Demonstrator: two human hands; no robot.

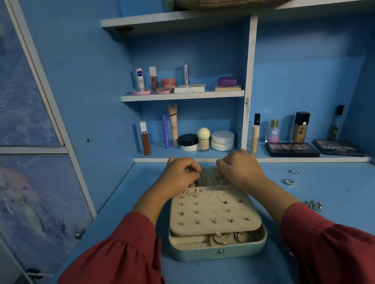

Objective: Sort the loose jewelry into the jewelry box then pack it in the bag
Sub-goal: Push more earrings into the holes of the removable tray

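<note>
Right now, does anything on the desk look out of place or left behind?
Yes. Two rings and a small cluster of earrings lie loose on the desk, right of the open jewelry box, not yet sorted in.

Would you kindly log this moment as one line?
jewelry box open | both hands at its far side | rings loose on desk

- One jewelry box (218, 251) on the table
- Two loose rings: one ring (293, 172), another ring (289, 182)
- Two eyeshadow palettes: left palette (292, 150), right palette (338, 147)
- Two hands: left hand (180, 173), right hand (241, 169)
</note>
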